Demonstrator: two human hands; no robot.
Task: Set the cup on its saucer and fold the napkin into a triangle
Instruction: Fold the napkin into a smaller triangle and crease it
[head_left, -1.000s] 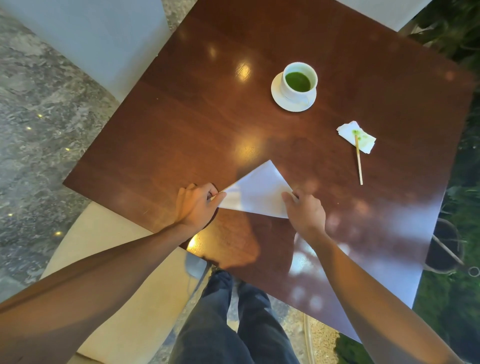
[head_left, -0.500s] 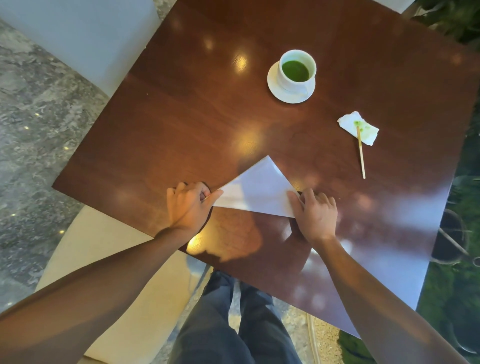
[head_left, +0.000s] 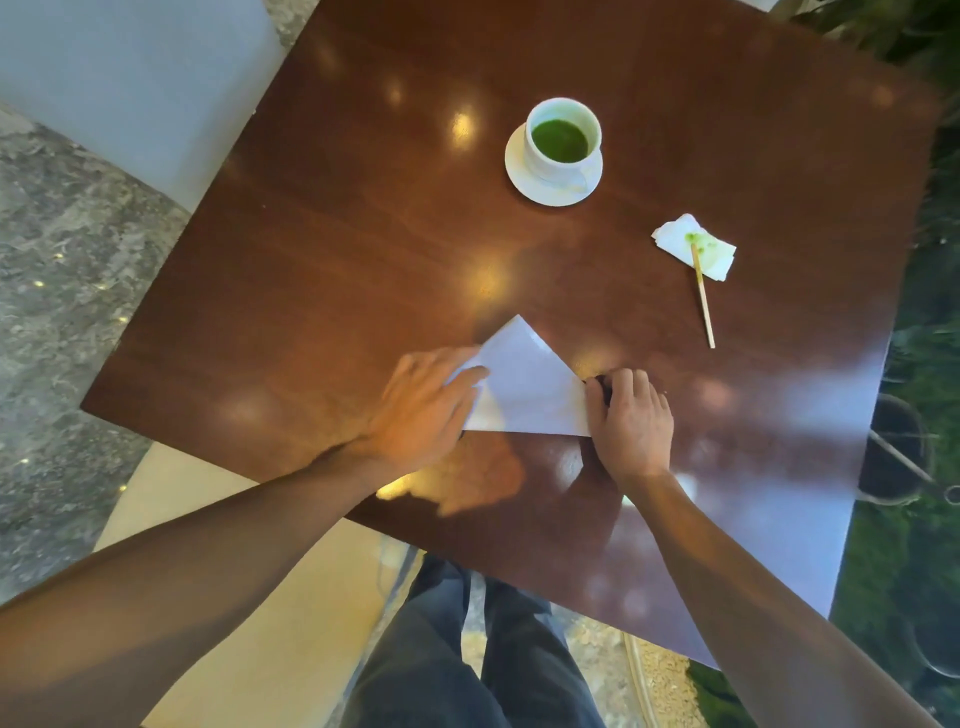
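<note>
A white cup (head_left: 563, 136) of green drink stands on its white saucer (head_left: 524, 179) at the far side of the dark wooden table (head_left: 332, 249). Near me lies a white napkin (head_left: 527, 387) in a triangle shape, its point away from me. My left hand (head_left: 423, 410) lies flat on the napkin's left corner, fingers spread and blurred. My right hand (head_left: 631, 415) presses on the right corner with curled fingers, thumb on the paper's edge.
A crumpled, green-stained tissue (head_left: 696, 247) with a wooden stir stick (head_left: 704, 301) lies at the right of the table. A pale cushioned seat (head_left: 249, 597) is below the near edge, my legs (head_left: 467, 649) beside it. Plants border the right side.
My left hand has slid to the right over the napkin's left corner. My right hand stays on the right corner. The view has shifted slightly.
</note>
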